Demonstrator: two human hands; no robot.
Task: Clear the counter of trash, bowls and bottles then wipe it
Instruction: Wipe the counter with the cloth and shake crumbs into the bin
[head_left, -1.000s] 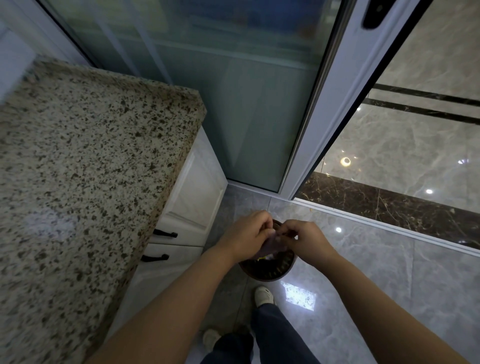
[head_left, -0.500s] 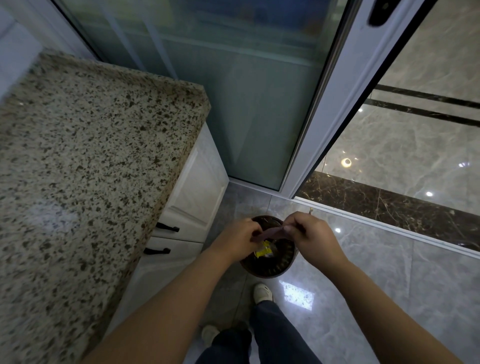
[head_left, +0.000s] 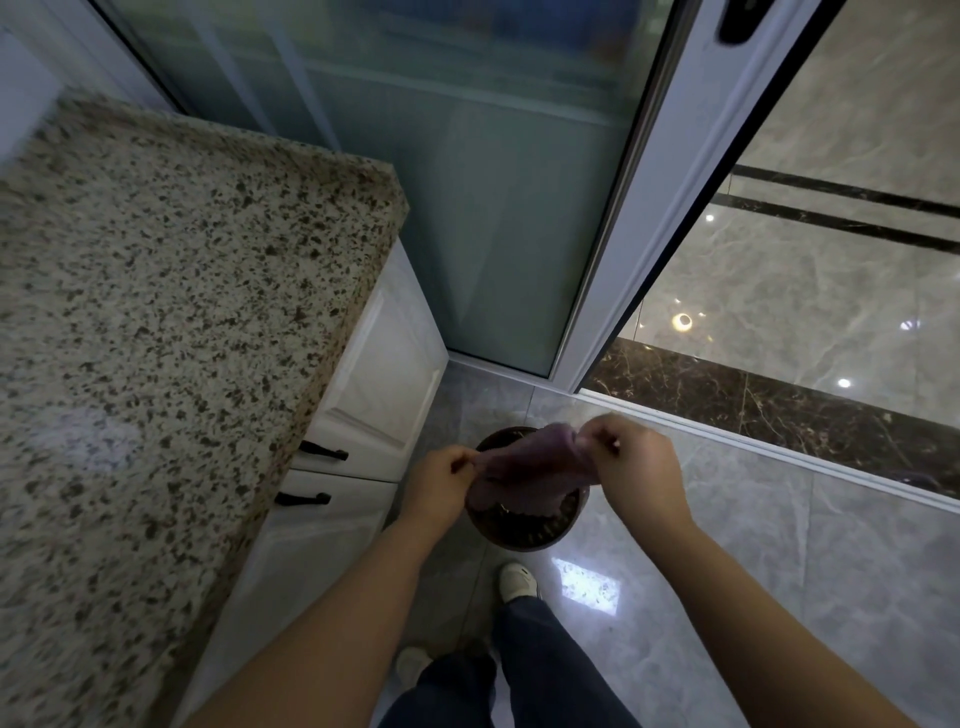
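No brand, label or writing readable anywhere. Purple cloth (head_left: 524, 475), soft and limp w/ a blurred lower edge, is stretched between both hands directly above the bin (head_left: 524, 525), hanging over its opening and hiding most of the inside. Left hand (head_left: 435, 491) is closed, thumb and fingertips pinching the cloth's left end; right hand (head_left: 636, 467) is closed too, pinching the right end slightly higher, knuckles up. Hands are apart w/ the cloth spanning the gap. Bin is small, round, dark brown, sides perforated or woven-looking; it stands on the floor (head_left: 779, 545), just beside the cabinet corner. Floor is glossy grey marble-look tile w/ bright light reflections, plus a dark brown veined strip along the door threshold. Tabletop (head_left: 171, 322) at left is speckled granite, beige w/ black flecks, thick rounded edge, w/ a pale smudge near the front. Under it, white panelled cabinet (head_left: 384, 374) w/ two black bar handles (head_left: 322, 451). Frosted glass sliding door (head_left: 483, 197) in a white frame behind. Person's dark trousers and white shoe (head_left: 517, 581) show below the bin.
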